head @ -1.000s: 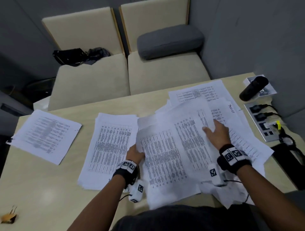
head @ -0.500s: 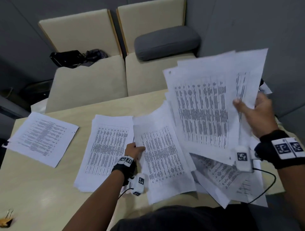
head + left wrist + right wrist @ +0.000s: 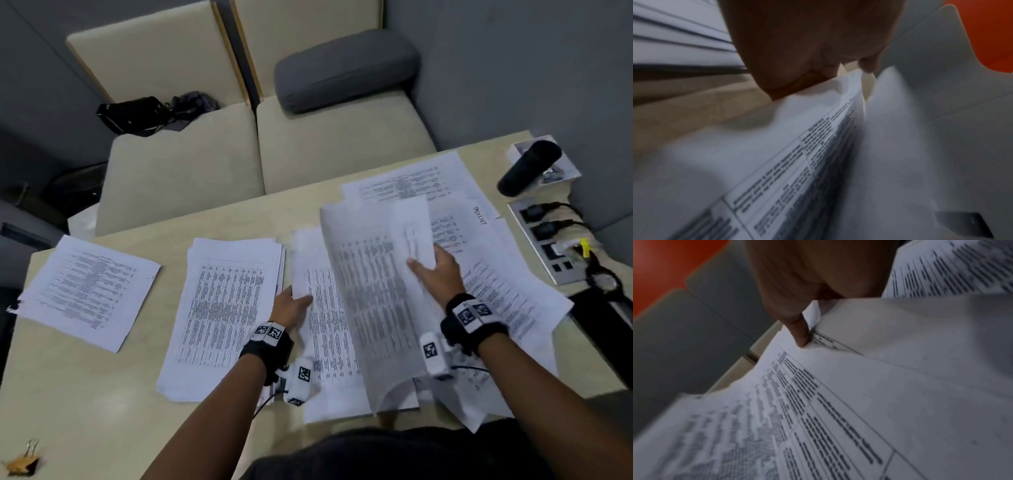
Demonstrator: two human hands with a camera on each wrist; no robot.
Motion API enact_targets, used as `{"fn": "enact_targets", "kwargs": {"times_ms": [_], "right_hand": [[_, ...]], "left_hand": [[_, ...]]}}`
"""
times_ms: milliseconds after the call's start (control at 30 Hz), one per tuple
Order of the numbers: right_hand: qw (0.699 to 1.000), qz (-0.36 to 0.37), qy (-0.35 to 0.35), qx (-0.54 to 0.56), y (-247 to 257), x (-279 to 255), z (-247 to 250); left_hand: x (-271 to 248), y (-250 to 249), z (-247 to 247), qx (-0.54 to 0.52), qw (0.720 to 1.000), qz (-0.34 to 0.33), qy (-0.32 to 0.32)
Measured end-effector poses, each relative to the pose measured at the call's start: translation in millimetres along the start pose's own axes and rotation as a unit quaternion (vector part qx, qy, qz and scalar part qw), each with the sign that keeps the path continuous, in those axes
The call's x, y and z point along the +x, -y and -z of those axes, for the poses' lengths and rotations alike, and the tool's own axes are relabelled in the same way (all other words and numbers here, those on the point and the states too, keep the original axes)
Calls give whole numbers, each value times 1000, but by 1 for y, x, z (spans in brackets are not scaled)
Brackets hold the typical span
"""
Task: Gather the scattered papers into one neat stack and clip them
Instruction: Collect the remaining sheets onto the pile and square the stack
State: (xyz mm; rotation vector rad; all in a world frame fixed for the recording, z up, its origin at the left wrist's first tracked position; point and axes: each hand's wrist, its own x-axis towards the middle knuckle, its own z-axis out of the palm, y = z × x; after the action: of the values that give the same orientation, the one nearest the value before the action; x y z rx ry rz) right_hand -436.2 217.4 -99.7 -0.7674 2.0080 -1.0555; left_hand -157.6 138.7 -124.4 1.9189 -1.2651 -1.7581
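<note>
Gathering: right hand point(image 3: 438, 277) pinches printed white paper sheets point(image 3: 363, 301) at three o'clock; left hand point(image 3: 290, 306) pinches lower sheet point(image 3: 318, 329); squaring likely next.

Head overhead; both wrists close over papers point(image 3: 370, 308)

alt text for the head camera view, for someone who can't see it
A person's right-hand grip holds a bundle of curling sheets over papers spread on a beige table, while the left-hand grip pinches the edge of one sheet. Two paper piles lie to the left, and a binder clip sits at the near left corner.
</note>
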Motion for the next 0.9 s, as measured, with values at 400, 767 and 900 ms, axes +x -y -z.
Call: {"fn": "enact_targets", "kwargs": {"times_ms": [400, 767, 900], "right_hand": [[992, -100, -50, -52, -62, -17, -12], [911, -288, -233, -183, -132, -48, 111], [950, -221, -157, -155, -121, -35, 96]], "left_hand": [[18, 22, -13, 68, 998, 15, 9], [22, 11, -16, 112, 994, 8, 1], [32, 14, -16, 197, 980, -6, -5]]}}
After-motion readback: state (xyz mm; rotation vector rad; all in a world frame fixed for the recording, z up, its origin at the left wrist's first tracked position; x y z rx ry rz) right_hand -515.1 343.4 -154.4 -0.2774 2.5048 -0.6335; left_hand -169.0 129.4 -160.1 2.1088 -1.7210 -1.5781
